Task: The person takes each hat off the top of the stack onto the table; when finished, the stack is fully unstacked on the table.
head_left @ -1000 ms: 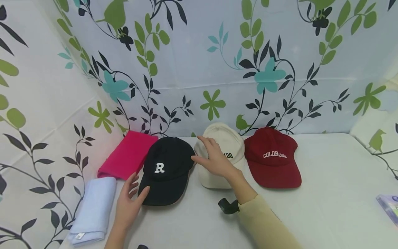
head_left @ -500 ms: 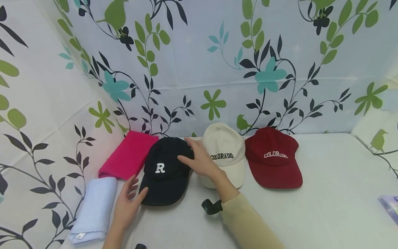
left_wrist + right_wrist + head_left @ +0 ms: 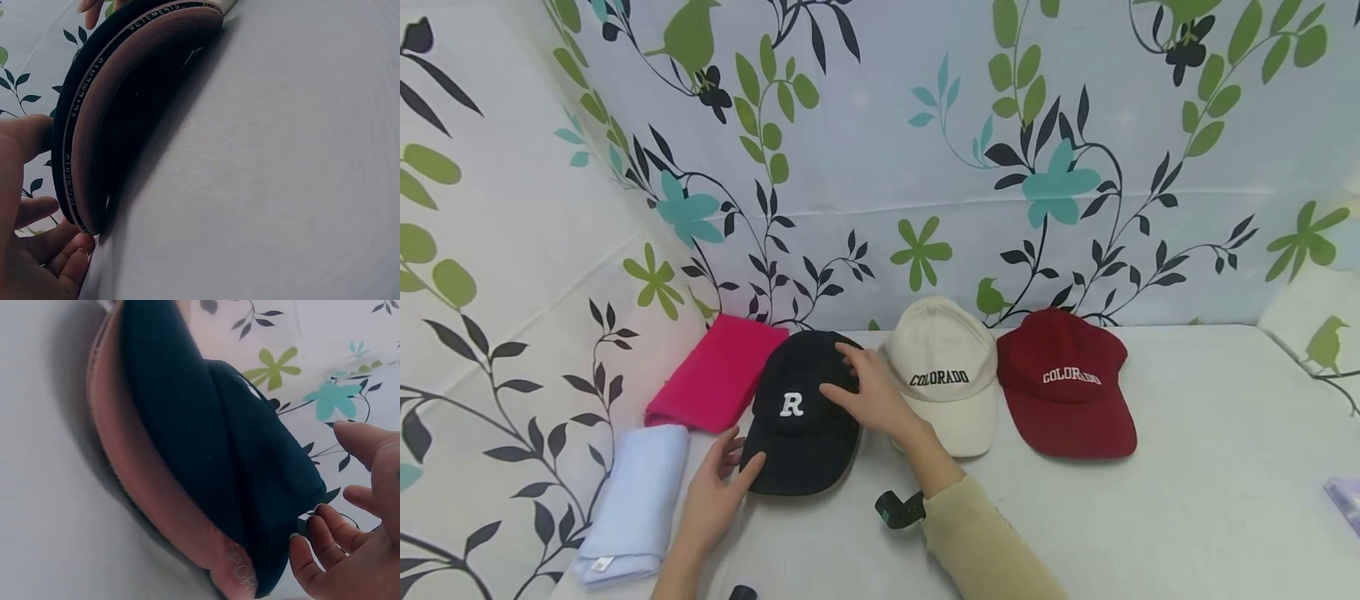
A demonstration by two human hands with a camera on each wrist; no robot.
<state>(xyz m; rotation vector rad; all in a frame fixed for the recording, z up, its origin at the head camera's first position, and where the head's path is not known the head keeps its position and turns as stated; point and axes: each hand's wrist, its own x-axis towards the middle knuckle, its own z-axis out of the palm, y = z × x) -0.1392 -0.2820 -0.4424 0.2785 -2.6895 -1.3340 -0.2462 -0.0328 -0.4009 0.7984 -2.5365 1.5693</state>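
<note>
So the one getting the attention is the black baseball cap (image 3: 812,435) with the white R, sitting upright on the white table (image 3: 1195,467), brim toward the person. It's leftmost in a row of three, with the cream COLORADO cap (image 3: 952,400) next and the dark red COLORADO cap (image 3: 1067,396) just beside that one. Those two face the same way with no hand on them, so I'd call them sorted.

The left hand (image 3: 713,496) is at the brim's left side, thumb against the brim and fingers loosely spread by its edge, not really wrapped round it. The right hand (image 3: 876,396) is at the other side of the crown, thumb and fingers apart and relaxed. Can't tell if those fingertips actually touch the fabric, but they're definitely not clutching it.

Off to the left, the hot pink folded cloth (image 3: 718,375) and the light blue folded towel (image 3: 636,500) lie flat and folded, so they look finished too.

My read: pretty far along. The black cap is down and roughly lined up, so what's left is maybe a small straightening and both hands coming off. Whether it's already exactly where it's wanted, no idea.
</note>
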